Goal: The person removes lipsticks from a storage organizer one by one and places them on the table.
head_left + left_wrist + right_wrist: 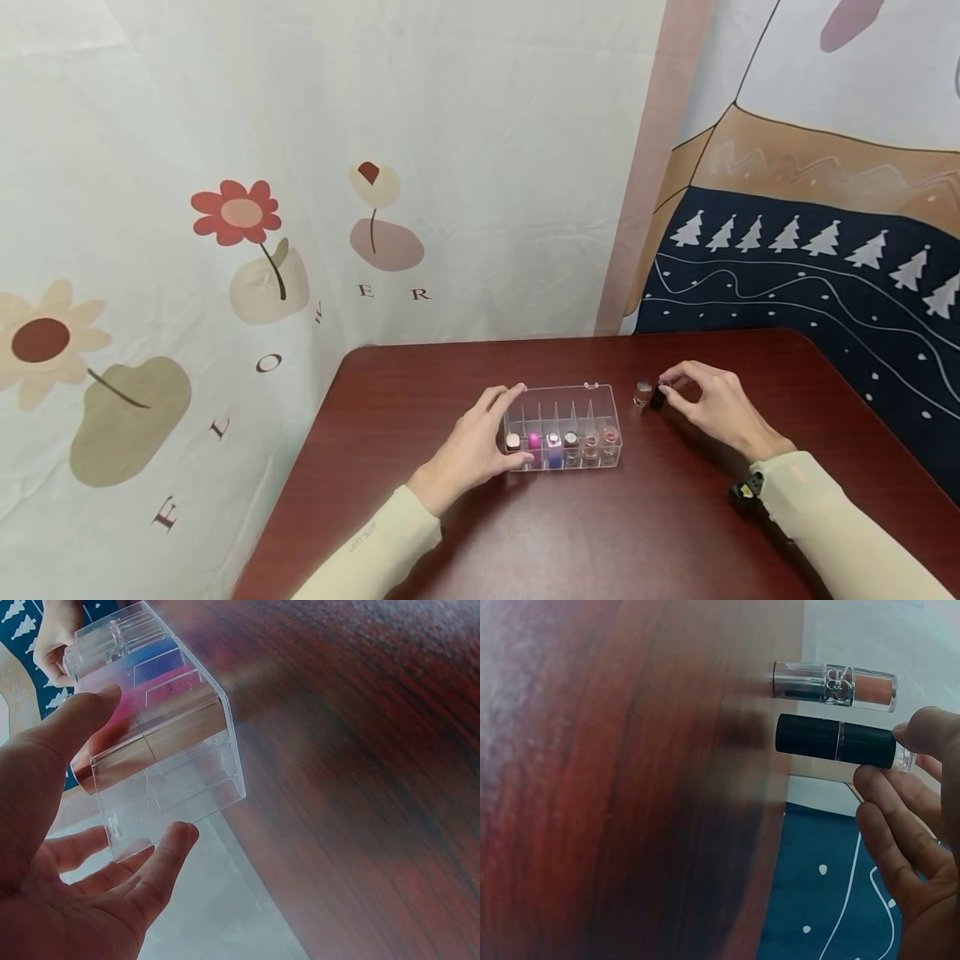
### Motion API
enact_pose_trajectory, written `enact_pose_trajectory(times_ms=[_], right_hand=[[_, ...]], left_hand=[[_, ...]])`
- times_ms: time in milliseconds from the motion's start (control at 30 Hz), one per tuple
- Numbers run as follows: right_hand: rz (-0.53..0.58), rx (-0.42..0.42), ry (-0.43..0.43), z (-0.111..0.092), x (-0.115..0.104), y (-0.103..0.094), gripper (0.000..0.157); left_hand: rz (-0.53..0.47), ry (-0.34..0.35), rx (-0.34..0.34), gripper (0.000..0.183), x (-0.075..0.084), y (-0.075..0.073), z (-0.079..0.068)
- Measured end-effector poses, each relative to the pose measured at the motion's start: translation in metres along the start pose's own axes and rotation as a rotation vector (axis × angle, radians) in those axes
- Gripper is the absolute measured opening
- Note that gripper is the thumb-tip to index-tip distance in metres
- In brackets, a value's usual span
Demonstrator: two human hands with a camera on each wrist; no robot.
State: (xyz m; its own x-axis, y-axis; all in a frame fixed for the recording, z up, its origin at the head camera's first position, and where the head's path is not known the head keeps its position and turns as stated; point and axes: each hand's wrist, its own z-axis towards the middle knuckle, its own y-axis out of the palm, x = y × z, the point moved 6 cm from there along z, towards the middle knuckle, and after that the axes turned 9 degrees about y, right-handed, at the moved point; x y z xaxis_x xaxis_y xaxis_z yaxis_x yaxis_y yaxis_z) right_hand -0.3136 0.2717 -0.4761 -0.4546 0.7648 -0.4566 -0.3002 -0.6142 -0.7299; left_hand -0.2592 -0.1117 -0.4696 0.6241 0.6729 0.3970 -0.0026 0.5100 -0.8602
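My left hand [472,442] spans the left end of a clear plastic lipstick organizer [566,469], thumb at its front and fingers at its back. Its front row of compartments bears several lipsticks, among them a pink one [534,442] and a purple-blue one [554,451]; dividers split the box. To the right of the organizer, my right hand [712,406] pinches the top of a black lipstick tube [832,739] between thumb and fingers. Close beside that tube a clear lipstick tube [836,684] with an orange-pink end stands upright.
Everything rests on a dark red wood-grain table [420,383]. A pale curtain [487,167] with flower prints hangs behind and to the left. On the right hangs a dark blue cloth [787,283] with white trees.
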Motion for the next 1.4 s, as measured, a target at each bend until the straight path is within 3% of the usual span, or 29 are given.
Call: enact_pose_trajectory(times_ms=[967, 1400], right_hand=[[0.022, -0.047, 0.021, -0.0019, -0.0005, 0.0052, 0.032], [0.005, 0.009, -0.013, -0.0045, -0.0003, -0.0005, 0.037]], left_hand=[[0.005, -0.015, -0.002, 0.110, 0.0019, -0.0010, -0.0040], [0.023, -0.007, -0.002, 0.110, 0.0027, -0.0005, -0.0015]])
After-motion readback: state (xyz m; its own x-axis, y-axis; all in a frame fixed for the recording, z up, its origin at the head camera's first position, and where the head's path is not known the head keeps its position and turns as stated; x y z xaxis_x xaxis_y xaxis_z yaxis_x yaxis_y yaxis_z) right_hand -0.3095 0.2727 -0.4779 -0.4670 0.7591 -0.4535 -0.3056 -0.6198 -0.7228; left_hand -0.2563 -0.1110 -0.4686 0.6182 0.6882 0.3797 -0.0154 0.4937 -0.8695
